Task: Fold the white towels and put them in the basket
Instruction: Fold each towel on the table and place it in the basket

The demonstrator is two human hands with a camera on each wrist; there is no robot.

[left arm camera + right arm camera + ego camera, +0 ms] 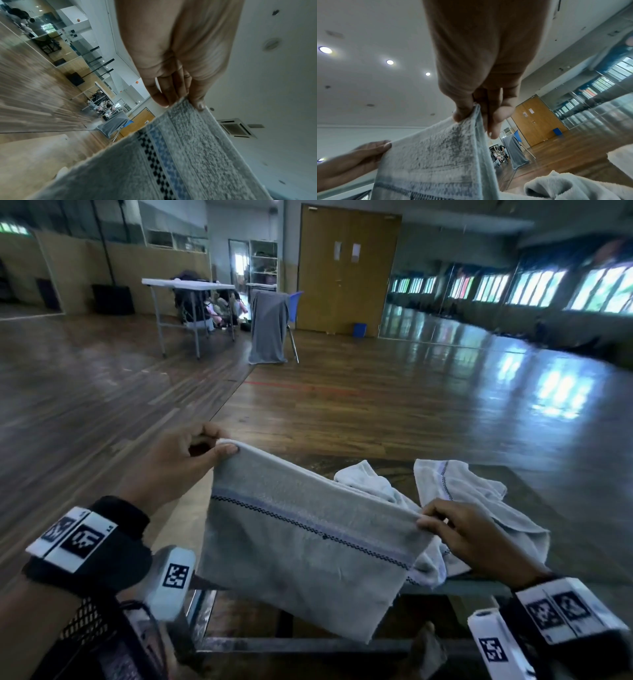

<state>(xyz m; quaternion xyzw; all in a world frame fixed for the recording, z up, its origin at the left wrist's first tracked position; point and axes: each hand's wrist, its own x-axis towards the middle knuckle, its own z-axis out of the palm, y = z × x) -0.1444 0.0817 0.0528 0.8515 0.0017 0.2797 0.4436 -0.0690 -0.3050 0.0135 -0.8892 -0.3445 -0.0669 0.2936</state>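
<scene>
A white towel with a blue and black checked stripe hangs in the air in front of me, stretched between both hands. My left hand pinches its upper left corner between thumb and fingers. My right hand pinches the upper right corner, lower than the left. The left wrist view shows the towel hanging from the pinching fingers. In the right wrist view the towel runs from my right hand to my left hand. No basket is in view.
Two more crumpled white towels lie on the glass-topped table behind the held one. Beyond is wooden floor, a chair draped with a grey cloth, a white folding table and a wooden double door.
</scene>
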